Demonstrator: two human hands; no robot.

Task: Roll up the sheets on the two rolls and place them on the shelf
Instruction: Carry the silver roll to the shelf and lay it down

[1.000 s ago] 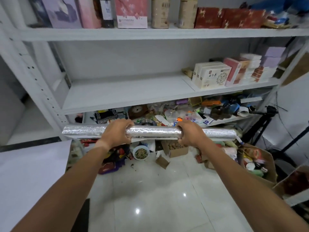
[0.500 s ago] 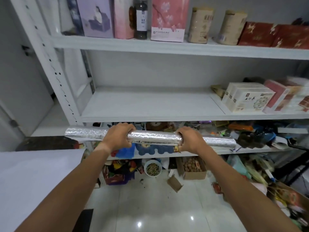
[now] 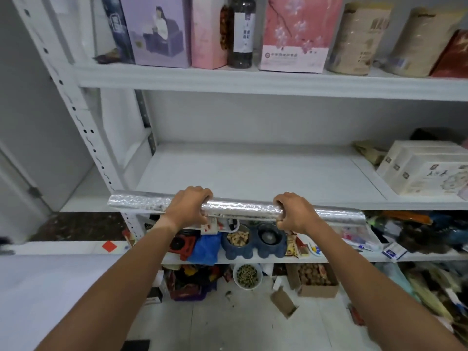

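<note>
I hold a long silver foil roll (image 3: 243, 208) level in both hands, just in front of the front edge of the white middle shelf (image 3: 253, 171). My left hand (image 3: 188, 207) grips it left of centre, and my right hand (image 3: 295, 214) grips it right of centre. Both ends of the roll stick out past my hands. The sheet looks fully wound, with a loose edge hanging under the left part. No second roll is in view.
Cream boxes (image 3: 425, 171) sit at the right end of the middle shelf. The upper shelf (image 3: 253, 79) carries boxes, a bottle and bags. Below, a cluttered shelf holds blue pet bowls (image 3: 253, 241). A white post (image 3: 83, 127) stands left. A bowl (image 3: 247, 276) and cardboard lie on the floor.
I have stepped closer to the shelving, which now fills the view. The roll, still level in both hands, has come up to the front edge of the middle shelf.
</note>
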